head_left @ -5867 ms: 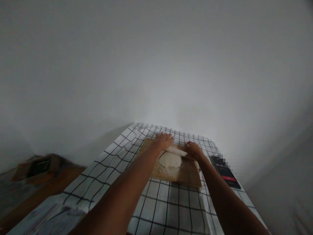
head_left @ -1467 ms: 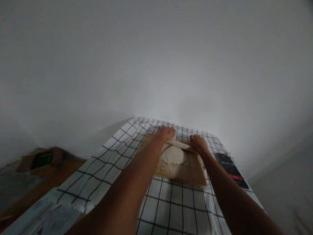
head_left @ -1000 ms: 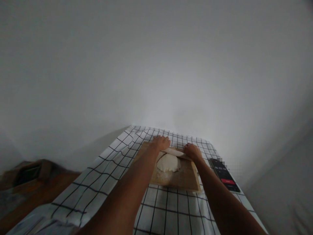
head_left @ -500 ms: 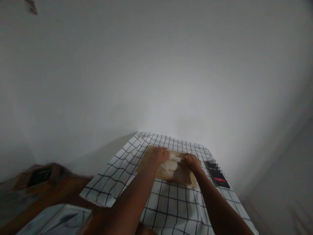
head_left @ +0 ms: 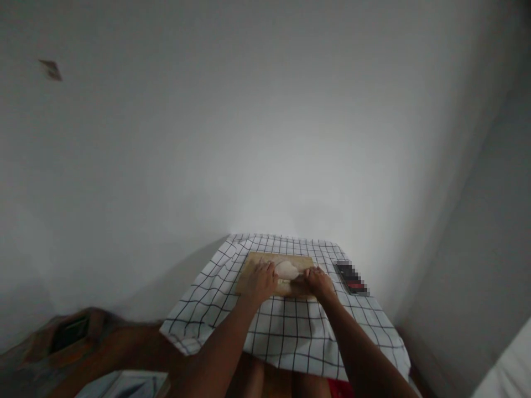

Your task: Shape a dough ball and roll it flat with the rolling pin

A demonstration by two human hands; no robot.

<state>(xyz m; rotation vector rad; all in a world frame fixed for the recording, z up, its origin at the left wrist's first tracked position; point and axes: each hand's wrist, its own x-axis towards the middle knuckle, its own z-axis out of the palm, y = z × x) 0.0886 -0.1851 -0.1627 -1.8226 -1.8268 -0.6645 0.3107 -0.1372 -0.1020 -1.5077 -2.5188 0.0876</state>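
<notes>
Between the left hand point(head_left: 264, 278) and right hand point(head_left: 317, 279), pale dough point(head_left: 286, 269) lies on a wooden board point(head_left: 258, 257). The 2 hands' fingers curl; whether they grip, I cannot tell.

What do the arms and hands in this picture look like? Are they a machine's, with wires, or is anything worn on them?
They are a person's, not a machine's. The left forearm and right forearm show no sleeves, cables or bands. The left hand and right hand are ungloved, each with ordinary fingers. Whether there are rings is too small to tell.
</notes>
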